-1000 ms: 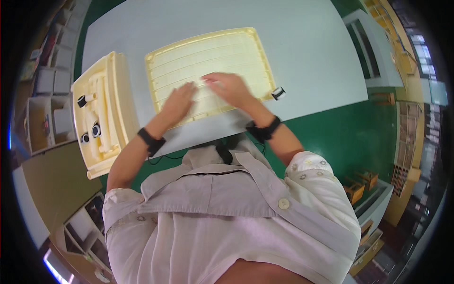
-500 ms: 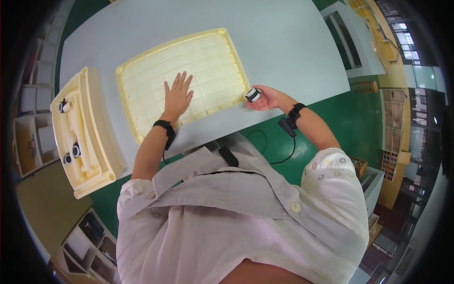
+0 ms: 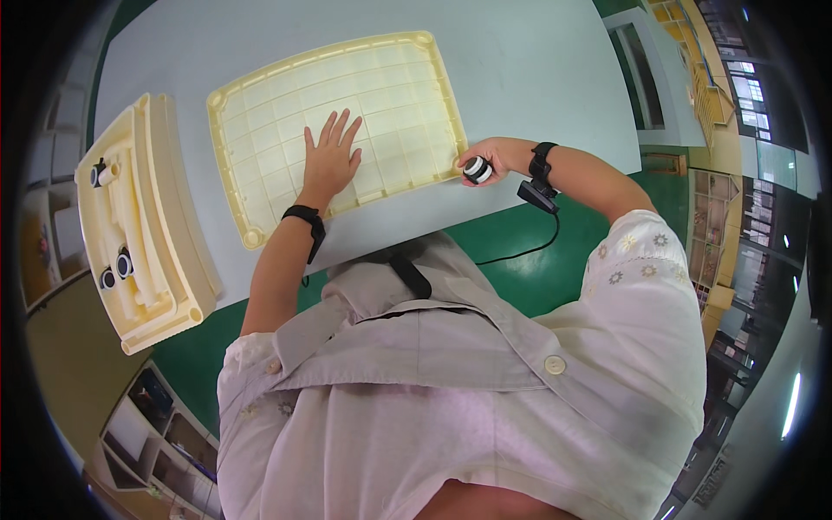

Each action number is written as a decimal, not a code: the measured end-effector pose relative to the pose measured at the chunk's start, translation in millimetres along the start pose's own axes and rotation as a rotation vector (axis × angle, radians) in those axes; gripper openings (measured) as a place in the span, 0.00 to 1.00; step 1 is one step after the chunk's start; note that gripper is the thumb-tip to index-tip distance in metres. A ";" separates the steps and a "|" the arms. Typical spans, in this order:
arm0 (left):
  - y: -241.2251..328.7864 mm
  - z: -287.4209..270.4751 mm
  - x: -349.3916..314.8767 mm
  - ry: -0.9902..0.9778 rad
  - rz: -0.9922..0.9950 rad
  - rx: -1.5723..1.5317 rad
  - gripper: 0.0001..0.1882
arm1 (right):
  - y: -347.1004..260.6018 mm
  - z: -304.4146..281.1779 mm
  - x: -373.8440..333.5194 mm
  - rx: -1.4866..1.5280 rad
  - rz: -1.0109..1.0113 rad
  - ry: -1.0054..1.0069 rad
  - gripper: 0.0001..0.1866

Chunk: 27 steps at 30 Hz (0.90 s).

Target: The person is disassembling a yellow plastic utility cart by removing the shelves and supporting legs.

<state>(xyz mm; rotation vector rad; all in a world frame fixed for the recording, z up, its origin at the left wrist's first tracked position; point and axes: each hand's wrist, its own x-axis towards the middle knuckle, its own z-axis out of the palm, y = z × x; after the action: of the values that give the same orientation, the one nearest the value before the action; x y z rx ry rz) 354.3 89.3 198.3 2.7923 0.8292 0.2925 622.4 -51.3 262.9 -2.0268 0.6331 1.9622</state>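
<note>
Left hand (image 3: 332,162) is flat on the cream grid panel (image 3: 364,95) now, fingers (image 3: 334,130) spread wide, palm down near the panel's near edge, pinning it to the pale grey desk (image 3: 529,61). And the right hand (image 3: 487,159) has gone out to the panel's right-hand corner: a second ago both hands lay together on the grid, half a second ago the right was already out at that side with something small in it, and here it is, fingers curled round a small black-and-white roller (image 3: 475,170), a caster by the look of it, held just against the panel's rim. So the wheel that sat loose on the desk beside the panel is off the surface and in the hand; I'd say that corner is where it is about to be fitted, with the left bracing the work. Over on the far left lies a second cream moulded piece (image 3: 152,225), on its side, with black-and-white rollers (image 3: 117,264) seated in it. Black bands on both wrists, a cable (image 3: 529,247) trailing from the right one.
</note>
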 end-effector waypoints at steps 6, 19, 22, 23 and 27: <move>-0.5 1.1 -1.9 0.013 -0.009 -0.021 0.28 | -4.2 14.5 -16.1 -0.301 -0.026 0.121 0.11; -1.0 0.6 -0.1 0.024 -0.010 -0.044 0.28 | -7.1 52.1 -13.3 -2.223 -0.364 0.459 0.11; -2.6 4.5 -1.9 0.051 -0.010 -0.058 0.28 | 11.5 75.3 5.9 -2.624 -0.079 0.641 0.13; -4.1 5.2 -3.5 0.051 -0.016 -0.052 0.28 | 22.9 79.5 3.1 -2.528 -0.176 0.826 0.13; -4.5 5.7 0.2 0.071 -0.006 -0.073 0.28 | 38.1 44.2 28.2 -2.434 -0.680 1.132 0.11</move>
<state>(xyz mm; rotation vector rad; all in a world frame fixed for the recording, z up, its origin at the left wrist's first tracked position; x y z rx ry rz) 353.6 92.2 191.8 2.7254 0.8255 0.4151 565.4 -67.7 236.8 1.3518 1.5924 -0.0070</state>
